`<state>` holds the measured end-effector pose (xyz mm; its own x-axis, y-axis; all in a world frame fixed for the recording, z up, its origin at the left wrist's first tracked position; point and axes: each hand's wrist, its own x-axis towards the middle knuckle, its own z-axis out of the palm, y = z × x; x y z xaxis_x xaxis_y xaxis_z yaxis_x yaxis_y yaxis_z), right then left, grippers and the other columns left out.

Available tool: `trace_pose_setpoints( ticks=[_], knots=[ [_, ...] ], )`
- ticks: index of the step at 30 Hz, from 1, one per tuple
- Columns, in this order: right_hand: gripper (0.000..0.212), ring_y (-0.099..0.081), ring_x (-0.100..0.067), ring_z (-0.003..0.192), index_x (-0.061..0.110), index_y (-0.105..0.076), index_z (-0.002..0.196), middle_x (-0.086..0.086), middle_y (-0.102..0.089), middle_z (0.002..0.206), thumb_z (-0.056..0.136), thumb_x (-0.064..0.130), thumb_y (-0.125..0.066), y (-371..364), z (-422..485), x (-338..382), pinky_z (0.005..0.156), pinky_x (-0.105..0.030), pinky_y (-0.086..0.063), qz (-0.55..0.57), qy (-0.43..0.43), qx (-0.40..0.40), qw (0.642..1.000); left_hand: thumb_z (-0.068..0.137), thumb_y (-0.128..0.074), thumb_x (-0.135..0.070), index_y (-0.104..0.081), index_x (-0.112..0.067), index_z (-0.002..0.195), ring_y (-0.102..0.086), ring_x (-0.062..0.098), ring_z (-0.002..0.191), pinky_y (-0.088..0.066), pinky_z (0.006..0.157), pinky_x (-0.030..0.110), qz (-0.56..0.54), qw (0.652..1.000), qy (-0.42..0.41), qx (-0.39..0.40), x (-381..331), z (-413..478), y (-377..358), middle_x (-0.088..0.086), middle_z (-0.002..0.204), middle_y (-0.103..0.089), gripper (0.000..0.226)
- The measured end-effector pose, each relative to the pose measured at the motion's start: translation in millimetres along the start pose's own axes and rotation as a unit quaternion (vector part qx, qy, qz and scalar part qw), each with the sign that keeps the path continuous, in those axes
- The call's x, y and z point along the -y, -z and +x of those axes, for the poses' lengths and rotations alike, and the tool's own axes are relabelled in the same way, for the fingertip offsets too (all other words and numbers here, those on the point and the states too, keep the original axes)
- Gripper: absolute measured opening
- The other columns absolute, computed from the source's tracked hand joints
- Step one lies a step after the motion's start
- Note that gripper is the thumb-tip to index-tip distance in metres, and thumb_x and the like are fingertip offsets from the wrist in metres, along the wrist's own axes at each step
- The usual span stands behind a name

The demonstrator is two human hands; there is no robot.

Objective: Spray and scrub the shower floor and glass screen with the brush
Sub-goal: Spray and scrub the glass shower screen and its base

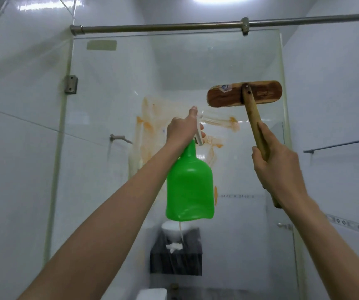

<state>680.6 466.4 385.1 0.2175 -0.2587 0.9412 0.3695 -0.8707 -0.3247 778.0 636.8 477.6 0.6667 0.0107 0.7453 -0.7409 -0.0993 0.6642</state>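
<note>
A glass shower screen (pixel 109 100) stands upright in front of me, smeared with orange-brown streaks (pixel 146 126) around its middle. My left hand (pixel 184 128) grips the white trigger head of a green spray bottle (pixel 189 187), raised and pointed at the stained glass. My right hand (pixel 280 167) holds the wooden handle of a scrub brush. The brush's wooden head (pixel 224 98) lies flat against the glass near the screen's upper right, just right of the stains.
A metal rod (pixel 174 27) runs along the top of the screen and a hinge bracket (pixel 71 84) fixes its left edge. Behind the glass are a white basin (pixel 172 231) on a dark vanity (pixel 175 263) and white tiled walls. A towel rail (pixel 345 144) sits at right.
</note>
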Motion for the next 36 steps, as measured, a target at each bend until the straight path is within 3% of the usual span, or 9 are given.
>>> trace_pose_setpoints(
  ticks=[9,15,19,23,27,31,34,36],
  knots=[
    [0.058,-0.056,-0.013,0.06,0.035,-0.027,0.15,0.005,-0.056,0.077,0.098,0.024,-0.05,12,4,-12,0.055,-0.028,-0.051,-0.015,-0.014,-0.014,1.0,0.102,-0.039,-0.053,-0.069,-0.012,0.07,-0.073,0.019,0.067,-0.056,0.091,0.039,0.011,0.998,-0.018,0.067,-7,-21,-45,0.002,0.067,-0.074,0.06],
    [0.058,-0.056,-0.014,0.059,0.035,-0.026,0.15,0.004,-0.056,0.076,0.098,0.023,-0.049,10,-3,-12,0.057,-0.032,-0.054,-0.017,-0.013,0.009,1.0,0.103,-0.037,-0.052,-0.069,-0.015,0.07,-0.073,0.019,0.074,-0.055,0.089,0.033,0.011,0.999,-0.006,0.041,5,-24,-31,0.001,0.071,-0.074,0.059],
    [0.059,-0.054,-0.011,0.06,0.034,-0.026,0.15,0.005,-0.056,0.076,0.098,0.021,-0.049,-1,-10,-8,0.056,-0.03,-0.052,-0.02,-0.003,0.032,0.999,0.102,-0.042,-0.051,-0.067,-0.013,0.07,-0.073,0.027,0.074,-0.059,0.086,0.043,0.006,1.0,0.013,0.001,23,-32,-4,0.004,0.071,-0.072,0.056],
    [0.058,-0.053,-0.007,0.058,0.034,-0.026,0.15,0.004,-0.057,0.077,0.098,0.022,-0.05,-16,-21,3,0.05,-0.017,-0.041,-0.017,0.001,0.056,0.998,0.099,-0.046,-0.055,-0.073,-0.012,0.069,-0.074,0.026,0.069,-0.059,0.086,0.044,-0.005,0.999,0.041,-0.011,46,-46,31,0.006,0.067,-0.075,0.059],
    [0.058,-0.059,-0.017,0.061,0.034,-0.026,0.15,-0.004,-0.064,0.079,0.098,0.022,-0.05,-37,-30,17,0.062,-0.034,-0.057,-0.027,0.015,0.06,0.998,0.1,-0.042,-0.056,-0.076,-0.009,0.077,-0.068,0.019,0.06,-0.057,0.079,0.037,0.047,0.997,0.058,-0.028,66,-73,51,0.005,0.067,-0.073,0.062],
    [0.058,-0.061,-0.018,0.063,0.032,-0.025,0.15,-0.004,-0.065,0.081,0.099,0.022,-0.05,-53,-41,23,0.066,-0.033,-0.058,-0.027,0.017,0.064,0.997,0.1,-0.046,-0.055,-0.077,-0.005,0.083,-0.07,0.014,0.056,-0.059,0.076,0.033,0.037,0.996,0.081,-0.027,86,-102,64,0.004,0.064,-0.073,0.061],
    [0.059,-0.061,-0.018,0.061,0.036,-0.021,0.15,-0.004,-0.064,0.079,0.099,0.024,-0.049,-59,-54,19,0.064,-0.037,-0.059,-0.035,0.014,0.068,0.997,0.1,-0.05,-0.051,-0.076,-0.005,0.078,-0.073,0.024,0.065,-0.06,0.078,0.037,0.026,0.995,0.093,-0.007,98,-123,66,0.008,0.067,-0.075,0.058],
    [0.06,-0.059,-0.018,0.058,0.037,-0.019,0.15,-0.004,-0.063,0.074,0.099,0.024,-0.048,-61,-66,13,0.06,-0.037,-0.058,-0.037,0.011,0.072,0.997,0.099,-0.053,-0.05,-0.074,-0.004,0.078,-0.069,0.025,0.06,-0.061,0.073,0.042,0.025,0.994,0.105,-0.011,104,-136,64,0.008,0.066,-0.073,0.055]
  ],
)
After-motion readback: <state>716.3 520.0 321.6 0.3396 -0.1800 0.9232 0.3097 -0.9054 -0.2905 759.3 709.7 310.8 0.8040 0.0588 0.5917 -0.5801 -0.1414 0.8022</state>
